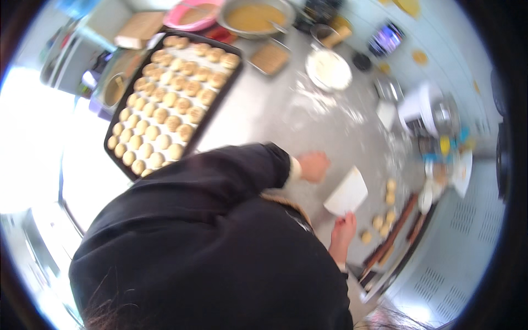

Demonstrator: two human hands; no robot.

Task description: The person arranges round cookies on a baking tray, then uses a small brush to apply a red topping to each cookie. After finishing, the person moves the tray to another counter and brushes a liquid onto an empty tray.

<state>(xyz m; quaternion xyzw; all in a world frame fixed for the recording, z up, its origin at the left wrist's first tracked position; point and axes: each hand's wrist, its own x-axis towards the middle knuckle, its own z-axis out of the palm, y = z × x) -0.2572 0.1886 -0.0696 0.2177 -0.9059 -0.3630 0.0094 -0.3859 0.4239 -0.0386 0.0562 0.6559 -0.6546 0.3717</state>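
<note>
My right hand (343, 232) grips a flat white dough scraper (347, 192) by its near edge, its blade lying over the steel worktop (284, 123). A short way off, my left hand (314, 166) is low over the worktop, apart from the scraper. Its fingers look curled, but blur hides whether they hold anything. Several small round dough balls (378, 222) sit to the right of the scraper. Off to the left, a dark baking tray (225, 95) carries rows of round buns (170, 99), many with marks on top. My left sleeve covers the tray's near corner.
Beside the wall stand a flour bowl (328, 70), a metal bowl of yellowish filling (255, 17), a pink basin (192, 20) and a small tray (270, 57). A phone (385, 38) is at the wall. Rolling pins (392, 237) and a white tub (420, 108) lie right.
</note>
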